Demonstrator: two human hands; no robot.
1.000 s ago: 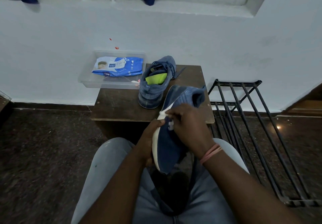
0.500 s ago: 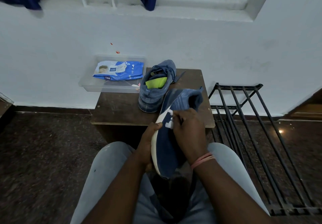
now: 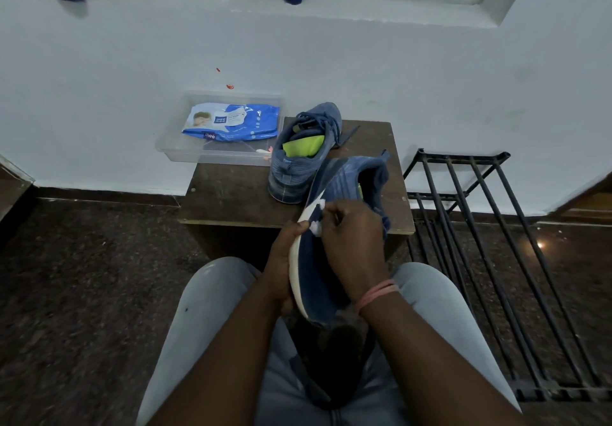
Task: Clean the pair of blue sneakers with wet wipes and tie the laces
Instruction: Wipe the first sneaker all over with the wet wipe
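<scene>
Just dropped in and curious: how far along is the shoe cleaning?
Midway, it seems. The right hand rubs a white wet wipe on the blue sneaker the left hand holds. The second blue sneaker waits on the brown wooden table, laces loose. Tying remains.

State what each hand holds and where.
Left hand grips the held sneaker along its white sole edge; right hand pinches a wet wipe against its side.

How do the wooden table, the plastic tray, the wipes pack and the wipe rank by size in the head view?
Largest first:
1. wooden table
2. plastic tray
3. wipes pack
4. wipe, mostly hidden under the right hand
</scene>
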